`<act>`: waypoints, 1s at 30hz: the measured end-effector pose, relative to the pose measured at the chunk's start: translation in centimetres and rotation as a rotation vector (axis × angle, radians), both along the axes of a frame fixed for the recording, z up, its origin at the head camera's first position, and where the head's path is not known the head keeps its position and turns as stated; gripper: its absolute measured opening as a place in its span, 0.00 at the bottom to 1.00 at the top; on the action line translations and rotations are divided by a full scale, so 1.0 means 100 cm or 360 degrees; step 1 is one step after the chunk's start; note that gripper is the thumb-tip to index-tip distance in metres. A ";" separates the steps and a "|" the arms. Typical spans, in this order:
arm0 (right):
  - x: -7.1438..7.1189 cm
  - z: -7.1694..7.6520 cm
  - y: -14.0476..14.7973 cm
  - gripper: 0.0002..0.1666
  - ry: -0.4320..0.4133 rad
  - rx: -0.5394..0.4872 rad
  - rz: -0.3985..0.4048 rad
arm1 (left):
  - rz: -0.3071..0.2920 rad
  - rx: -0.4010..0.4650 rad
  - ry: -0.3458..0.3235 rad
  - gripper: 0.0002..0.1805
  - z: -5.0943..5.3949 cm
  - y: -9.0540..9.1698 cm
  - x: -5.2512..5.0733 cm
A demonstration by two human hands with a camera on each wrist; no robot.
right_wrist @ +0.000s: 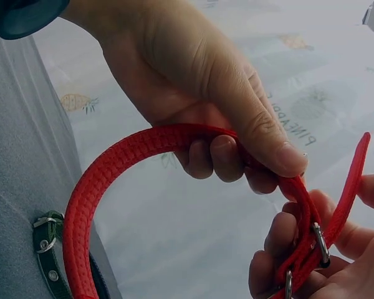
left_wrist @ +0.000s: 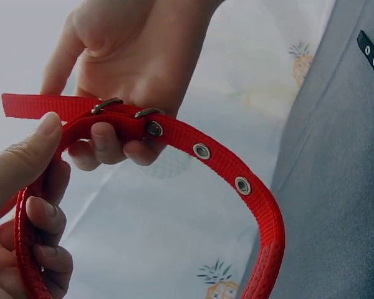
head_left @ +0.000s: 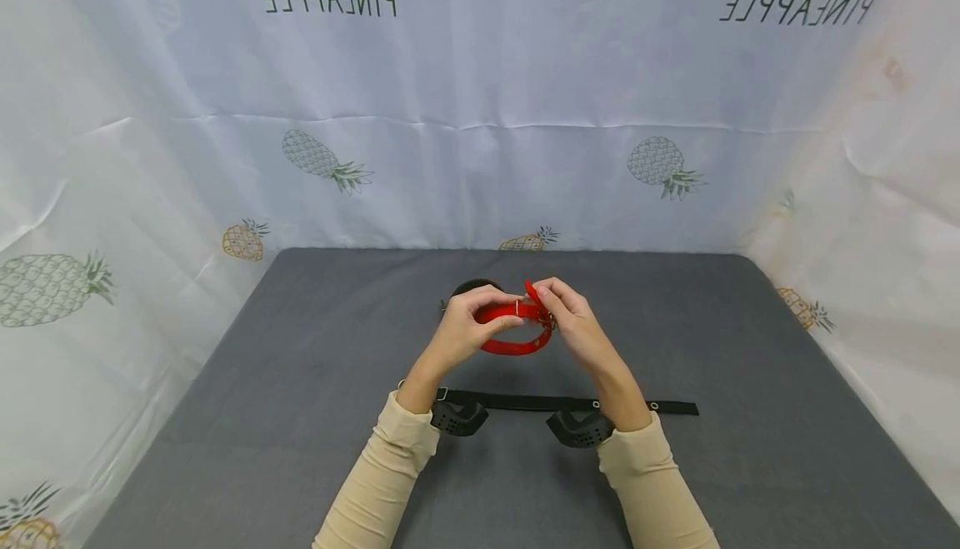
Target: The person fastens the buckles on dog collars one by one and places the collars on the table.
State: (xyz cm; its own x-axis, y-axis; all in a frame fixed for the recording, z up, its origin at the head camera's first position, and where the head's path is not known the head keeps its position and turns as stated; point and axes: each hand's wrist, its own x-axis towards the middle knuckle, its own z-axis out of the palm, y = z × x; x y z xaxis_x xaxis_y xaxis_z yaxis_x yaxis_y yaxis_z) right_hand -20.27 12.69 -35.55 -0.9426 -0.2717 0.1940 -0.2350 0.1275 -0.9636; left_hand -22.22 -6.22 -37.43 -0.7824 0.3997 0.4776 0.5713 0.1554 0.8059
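Note:
A red collar (head_left: 513,347), closed into a loop, hangs between both hands above the table. My left hand (head_left: 461,332) pinches its band, thumb against curled fingers (left_wrist: 45,215). My right hand (head_left: 588,339) holds the buckle end; in the right wrist view its fingers (right_wrist: 280,233) curl round the overlapped strap beside the metal buckle (right_wrist: 320,244). The strap's free tip (right_wrist: 355,168) passes through the buckle and sticks out. Metal-ringed holes (left_wrist: 201,151) line the band in the left wrist view.
On the grey table (head_left: 300,449), a black strap (head_left: 525,401) with metal eyelets lies stretched under the forearms. Behind the left hand is a dark looped collar (head_left: 476,285). White pineapple-print curtains (head_left: 480,182) stand round the table.

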 end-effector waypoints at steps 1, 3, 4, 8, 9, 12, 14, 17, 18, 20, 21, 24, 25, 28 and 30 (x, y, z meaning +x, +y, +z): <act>0.000 0.000 0.000 0.20 -0.0001 -0.0001 0.0002 | 0.0004 -0.0001 0.0001 0.16 0.000 0.000 0.000; 0.000 -0.001 -0.001 0.20 0.0006 -0.0002 0.0008 | 0.0010 -0.0006 0.0003 0.15 0.000 -0.001 0.001; 0.000 -0.001 -0.001 0.20 0.0010 -0.0005 0.0011 | 0.0008 -0.0007 0.0003 0.15 0.000 -0.001 0.000; 0.000 -0.001 0.000 0.19 0.0022 -0.0006 0.0034 | -0.0016 -0.0014 0.0017 0.15 -0.001 -0.002 -0.001; 0.000 -0.001 0.000 0.19 0.0025 -0.0005 0.0041 | -0.0023 -0.0013 0.0024 0.15 -0.002 -0.002 -0.001; 0.001 -0.001 0.001 0.18 0.0027 0.0010 0.0060 | -0.0036 -0.0016 0.0053 0.15 -0.002 -0.003 -0.002; 0.001 -0.001 0.001 0.18 0.0025 0.0011 0.0072 | -0.0039 -0.0022 0.0060 0.15 -0.002 -0.004 -0.003; 0.001 -0.001 0.003 0.19 0.0011 0.0008 0.0098 | -0.0042 -0.0036 0.0051 0.15 -0.003 -0.005 -0.003; 0.001 -0.001 0.003 0.19 0.0009 0.0006 0.0109 | -0.0044 -0.0038 0.0044 0.15 -0.004 -0.006 -0.003; 0.001 -0.002 0.004 0.19 0.0004 0.0000 0.0130 | -0.0055 -0.0038 0.0036 0.15 -0.004 -0.007 -0.003; 0.001 -0.002 0.004 0.19 0.0003 -0.0003 0.0138 | -0.0063 -0.0034 0.0035 0.15 -0.004 -0.007 -0.003; 0.001 -0.002 0.005 0.18 -0.0002 -0.0013 0.0151 | -0.0091 -0.0020 0.0042 0.14 -0.004 -0.008 -0.004; 0.001 -0.002 0.005 0.17 -0.0002 -0.0016 0.0154 | -0.0100 -0.0014 0.0043 0.14 -0.004 -0.009 -0.004; 0.000 -0.002 0.006 0.16 0.0009 -0.0035 0.0167 | -0.0120 -0.0010 0.0048 0.14 -0.003 -0.010 -0.005; 0.000 -0.001 0.006 0.16 0.0022 -0.0052 0.0174 | -0.0125 -0.0011 0.0047 0.14 -0.003 -0.010 -0.006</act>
